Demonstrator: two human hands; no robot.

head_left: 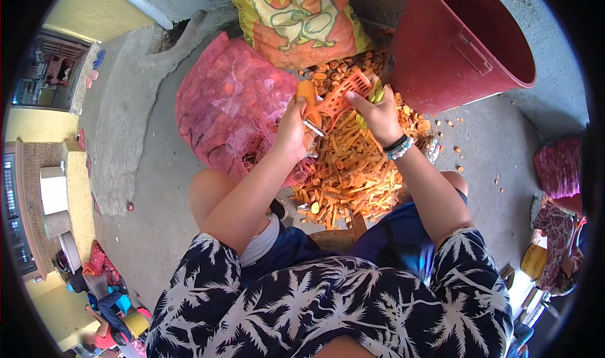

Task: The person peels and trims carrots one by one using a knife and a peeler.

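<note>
Spreading out under everything, a grey concrete floor (148, 169) carries the work, with a tall red bin (435, 62) near its far right edge, close to the wall. Toward the far left side of that floor sits a pink mesh sack (220, 100), bulging with orange roots. Between and in front of the two lies a heap of orange peelings (356, 175), strewn with small cut ends that scatter on toward the floor's right edge. Behind the heap, at the floor's far edge, stands a yellow and orange printed sack (296, 24); its print shows pale, dark-outlined birds, and I can make out no lettering on it.

Above the heap, both hands are at work. The left hand (293, 128) is closed narrowly around an orange carrot (307, 93), whose upper end sticks up past the fingers. The right hand (378, 113) is partly curled, its thumb pressed on a slotted orange plastic tool (340, 103) that slants down toward the left hand, and a yellow-green piece (377, 91) shows at its fingers. Beaded bracelets (401, 147) circle the right wrist. Smallest, a thin metal strip (314, 127) lies just beside the left hand.
</note>
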